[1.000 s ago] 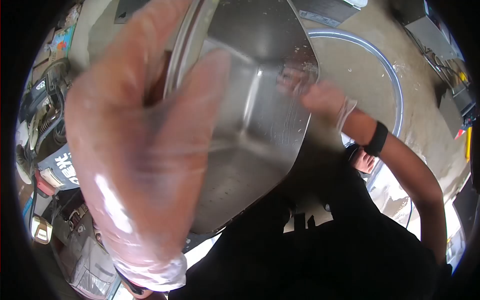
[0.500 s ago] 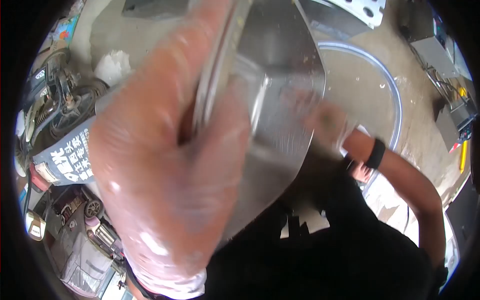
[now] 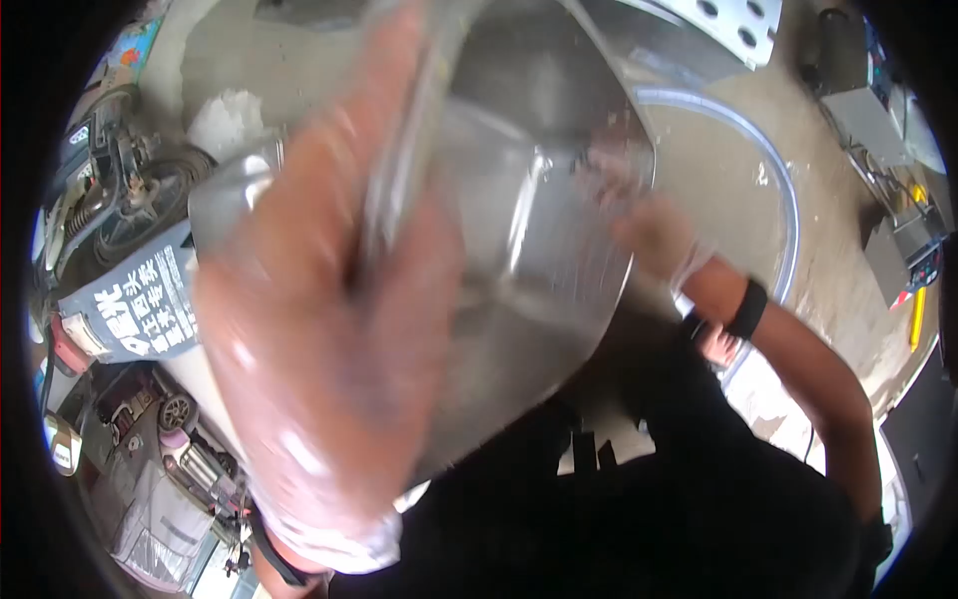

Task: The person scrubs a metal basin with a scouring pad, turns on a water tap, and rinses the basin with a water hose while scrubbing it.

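Observation:
My left hand (image 3: 329, 290), in a clear plastic glove, fills the left middle of the view, blurred. Its fingers and thumb are closed over the rim of a shiny stainless steel pan (image 3: 559, 319), which is tilted so that its inside faces me. At the pan's right side is my right hand (image 3: 654, 240), also in a clear glove, with a black band on the wrist. Motion smears its fingers against the metal, where a reflection mixes in. Whether they grip the edge or press on the wall I cannot make out.
A clear hose (image 3: 773, 170) curves over the concrete floor at right. A white perforated panel (image 3: 733, 25) is at the top, with metal boxes (image 3: 863, 95) at far right. On the left are a wheel (image 3: 150, 200), a grey printed bag (image 3: 135, 304) and a parked scooter (image 3: 180, 429).
My left hand and the rim it holds have shifted slightly left. More of the metal behind that hand shows. My right hand has moved a little at the pan's right side.

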A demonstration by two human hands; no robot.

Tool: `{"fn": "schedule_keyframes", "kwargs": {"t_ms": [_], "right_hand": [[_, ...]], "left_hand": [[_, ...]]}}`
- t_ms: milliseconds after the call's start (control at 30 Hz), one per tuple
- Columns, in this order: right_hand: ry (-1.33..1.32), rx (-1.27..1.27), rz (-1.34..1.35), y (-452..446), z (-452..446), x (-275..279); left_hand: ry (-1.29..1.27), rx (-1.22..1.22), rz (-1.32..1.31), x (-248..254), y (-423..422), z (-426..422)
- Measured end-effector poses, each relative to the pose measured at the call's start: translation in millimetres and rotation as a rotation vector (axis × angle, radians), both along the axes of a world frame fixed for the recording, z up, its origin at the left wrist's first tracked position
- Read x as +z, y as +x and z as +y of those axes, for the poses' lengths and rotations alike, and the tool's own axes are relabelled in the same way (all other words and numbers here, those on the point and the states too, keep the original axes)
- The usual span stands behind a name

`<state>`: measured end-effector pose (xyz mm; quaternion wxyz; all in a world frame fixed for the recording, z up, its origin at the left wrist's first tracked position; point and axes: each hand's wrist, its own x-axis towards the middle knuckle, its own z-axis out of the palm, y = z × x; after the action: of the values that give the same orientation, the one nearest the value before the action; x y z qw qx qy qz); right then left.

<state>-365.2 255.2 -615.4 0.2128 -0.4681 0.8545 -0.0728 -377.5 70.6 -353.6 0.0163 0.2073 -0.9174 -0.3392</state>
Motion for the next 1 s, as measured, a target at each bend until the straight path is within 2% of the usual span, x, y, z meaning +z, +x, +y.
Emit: {"fn": "schedule_keyframes", "kwargs": {"t_ms": [67,167,233,300,467,533,633,667,767,800,900,1000], "right_hand": [[0.052,-0.234,-0.223,8,4,9],[-0.586,-0.719,-0.487,25,-10,23],[-0.505,-0.602,-0.487,29,-8,19],[0.071,-0.034,-0.262,8,15,12],[-0.029,-0.038,0.068,-12,24,-20],[-0.112,0.001,0.005,25,33,-19],[-0.33,0.097,-0.114,40,27,22],[-0.366,0.27,-0.138,39,27,39],[-0.273,0.376,-0.165,30,21,43],[-0.334,0.367,-0.052,24,18,48],[-0.169,0.219,0.392,37,16,21],[-0.382,0.314,0.358,32,8,5]], "left_hand": [[0.02,-0.111,0.011,-3,2,-14],[-0.003,-0.206,0.046,-10,11,-21],[-0.004,-0.216,0.046,-11,13,-23],[0.019,-0.228,0.025,-8,8,-27],[-0.004,-0.281,0.004,-9,12,-32],[0.006,-0.32,-0.047,-6,6,-36],[-0.025,-0.418,-0.102,-6,-11,-45],[-0.033,-0.461,-0.131,-5,-16,-47],[-0.051,-0.544,-0.207,-3,-22,-50],[-0.053,-0.568,-0.223,-1,-24,-51],[-0.049,-0.619,-0.248,10,-24,-57],[0.0,-0.599,-0.247,25,-18,-68]]}}
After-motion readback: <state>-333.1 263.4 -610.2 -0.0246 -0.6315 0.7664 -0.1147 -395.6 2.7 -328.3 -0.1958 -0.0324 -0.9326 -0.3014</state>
